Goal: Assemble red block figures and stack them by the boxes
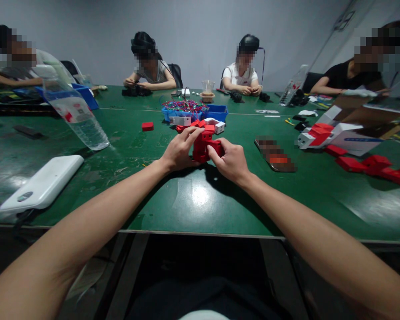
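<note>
In the head view my left hand (180, 150) curls around the left side and top of an upright red plastic block (200, 149) with small dark holes. From the other side, my right hand (232, 161) grips a red piece (215, 146) that sticks out toward it, thumb in front. Whether that piece and the block are one part or two pressed together I cannot tell. Close behind my hands lie more red blocks (209, 126) and a white block (217, 125).
Blue bins (216, 112) stand behind, one heaped with coloured wires (186, 106). A phone (275, 154), red blocks (375, 165) and an open carton (351, 118) lie right. Left are a water bottle (76, 113) and white power bank (43, 183). Several people sit around the green table (200, 209).
</note>
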`<move>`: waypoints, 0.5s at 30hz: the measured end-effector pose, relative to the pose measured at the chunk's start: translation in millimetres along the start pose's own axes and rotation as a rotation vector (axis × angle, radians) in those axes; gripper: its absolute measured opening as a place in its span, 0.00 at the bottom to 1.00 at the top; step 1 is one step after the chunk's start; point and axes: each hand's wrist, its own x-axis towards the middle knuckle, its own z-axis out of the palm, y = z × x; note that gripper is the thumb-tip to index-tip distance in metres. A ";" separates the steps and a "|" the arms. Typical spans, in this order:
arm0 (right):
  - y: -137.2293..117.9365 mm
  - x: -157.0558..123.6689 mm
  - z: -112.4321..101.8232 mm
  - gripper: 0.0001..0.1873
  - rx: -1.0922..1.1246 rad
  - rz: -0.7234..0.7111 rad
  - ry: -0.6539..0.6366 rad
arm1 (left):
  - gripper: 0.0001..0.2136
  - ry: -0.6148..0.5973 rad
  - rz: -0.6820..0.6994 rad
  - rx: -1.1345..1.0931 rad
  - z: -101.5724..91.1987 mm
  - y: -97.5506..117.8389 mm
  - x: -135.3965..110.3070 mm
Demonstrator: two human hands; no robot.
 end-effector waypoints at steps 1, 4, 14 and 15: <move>-0.1 -0.2 0.0 0.16 -0.002 -0.003 0.002 | 0.42 0.004 -0.001 0.004 0.1 -0.2 -0.2; 0.1 -0.8 0.5 0.16 -0.025 -0.023 0.010 | 0.44 0.008 0.000 0.024 0.0 -0.8 -0.7; 0.7 1.2 -1.2 0.16 0.022 -0.025 0.006 | 0.46 -0.011 -0.026 0.049 -0.8 0.5 -0.3; 1.1 1.5 -1.5 0.15 0.052 -0.030 -0.001 | 0.45 -0.014 -0.030 0.043 -0.7 0.3 -0.4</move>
